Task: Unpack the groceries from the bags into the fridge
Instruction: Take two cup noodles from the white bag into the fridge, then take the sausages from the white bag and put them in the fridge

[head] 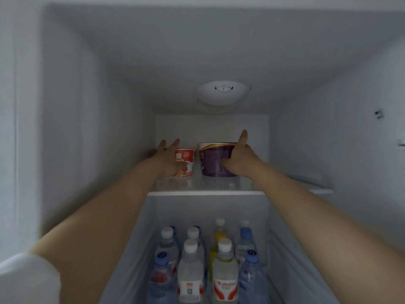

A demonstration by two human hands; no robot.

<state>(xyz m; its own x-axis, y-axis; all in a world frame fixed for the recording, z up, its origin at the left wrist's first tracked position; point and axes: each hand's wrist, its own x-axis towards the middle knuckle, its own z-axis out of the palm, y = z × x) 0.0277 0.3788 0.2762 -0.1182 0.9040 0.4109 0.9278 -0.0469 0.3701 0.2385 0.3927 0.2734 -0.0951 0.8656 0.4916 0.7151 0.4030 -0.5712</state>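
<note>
Purple paper noodle tub (215, 160) sits far back on the glass top shelf (208, 187), right hand (237, 159) wrapped round it; left hand (169, 157), fingers spread, touches the red-and-white cup (186, 162). A careless withdrawal could topple either.

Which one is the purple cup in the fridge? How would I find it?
Look at the top glass shelf of the fridge, above the water bottles. Two cups stand there side by side. The purple cup is on the right, gripped by the right hand; it is bigger and darker than the red and white cup by the left hand.
</note>
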